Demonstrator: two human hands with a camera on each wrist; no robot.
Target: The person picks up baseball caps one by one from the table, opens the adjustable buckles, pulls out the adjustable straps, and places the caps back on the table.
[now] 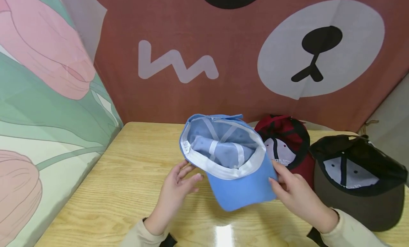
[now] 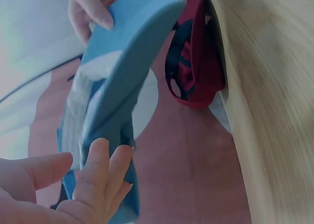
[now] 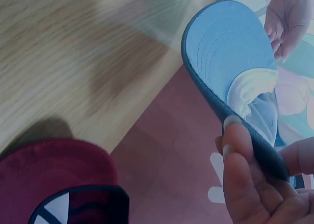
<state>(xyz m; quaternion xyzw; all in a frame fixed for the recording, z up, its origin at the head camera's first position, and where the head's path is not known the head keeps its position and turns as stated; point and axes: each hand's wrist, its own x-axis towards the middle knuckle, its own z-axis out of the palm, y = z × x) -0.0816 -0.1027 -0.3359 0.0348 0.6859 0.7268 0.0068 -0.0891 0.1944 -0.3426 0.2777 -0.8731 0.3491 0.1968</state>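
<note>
Blue cloth sits between the two hands: the right hand (image 1: 295,190) pinches the edge of the brim (image 1: 243,195) between thumb and fingers, while the left hand (image 1: 179,183) grips nothing, its fingers extended and seeming to touch the outside of the crown, its thumb standing apart. The blue cap (image 1: 228,172) is held up above the table (image 1: 112,190), tilted, with its hollow inside facing the wearer of the head camera, its brim toward the person and a white sweatband (image 1: 223,171) showing. It should be light and hard to damage; the crown looks soft, its front panel sagging inward, whereas the brim seems stiff enough to carry the whole cap, so its edge is a sound place to hold, with flat fingers steadying the crown. Cloth like this is unlikely to slip.

Just beyond, to the right, lies one red-and-black cap (image 1: 295,137), and farther right one dark cap (image 1: 354,206) with a brownish brim, both showing their insides; that makes three caps. Two pale sleeves (image 1: 348,229) reach in, and behind hang one brown bear backdrop (image 1: 191,101) and one flowered cloth (image 1: 64,115).
</note>
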